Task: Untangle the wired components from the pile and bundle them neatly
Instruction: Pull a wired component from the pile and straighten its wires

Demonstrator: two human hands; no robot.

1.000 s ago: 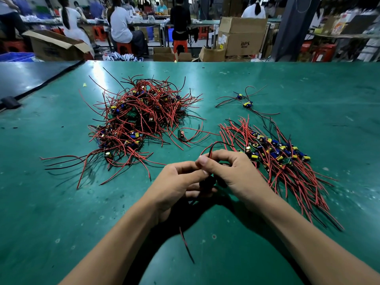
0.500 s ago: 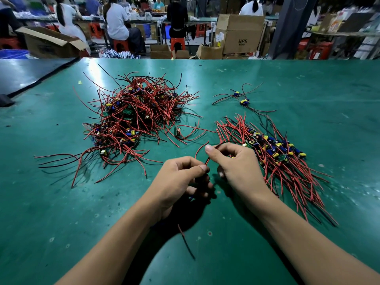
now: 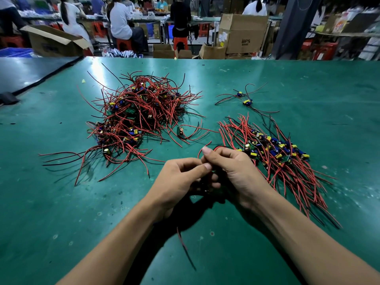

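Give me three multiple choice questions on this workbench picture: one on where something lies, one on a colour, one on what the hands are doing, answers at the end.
1. Where is the tangled pile?
A. Left of the hands, farther back
B. Inside a cardboard box
C. Under the right forearm

2. What colour is the table top?
A. White
B. Green
C. Yellow

3. What are the left hand and right hand doing?
A. Lying flat on the table
B. Holding scissors
C. Pinching a red wire between them

Answers: 1 A, it sprawls over the table's left side beyond the hands. 2 B, the bare surface is green. 3 C, both hands' curled fingers meet on the wire.
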